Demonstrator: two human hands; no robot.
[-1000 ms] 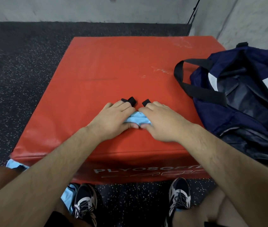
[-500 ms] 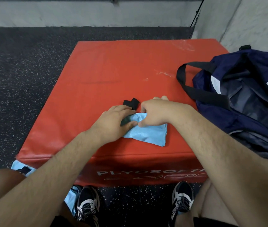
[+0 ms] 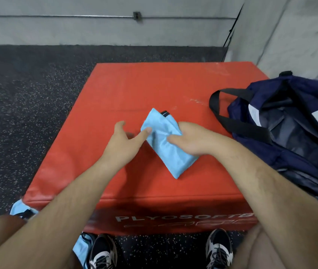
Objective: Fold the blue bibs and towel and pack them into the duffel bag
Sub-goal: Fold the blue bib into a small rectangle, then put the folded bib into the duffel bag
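A folded light blue bib (image 3: pixel 166 144) with black trim at its far end is lifted a little above the red foam box (image 3: pixel 135 90). My right hand (image 3: pixel 191 138) grips the bib from the right, thumb on top. My left hand (image 3: pixel 127 136) is open beside it, its thumb tip touching the bib's left edge. The navy duffel bag (image 3: pixel 290 133) lies open at the right of the box, its black strap looping toward the bib. More light blue cloth (image 3: pixel 21 207) hangs by my left knee, and another piece of light blue cloth (image 3: pixel 81 247) lies near my left shoe.
The red box carries white lettering on its front face. Dark speckled rubber floor (image 3: pixel 28 103) surrounds it. A grey concrete wall (image 3: pixel 105 30) and a pillar (image 3: pixel 290 32) stand behind. My shoes (image 3: pixel 103 251) rest on the floor in front of the box.
The bib went from pressed flat under both hands to gathered and lifted in my right hand, turned diagonally. My left hand let go and opened.
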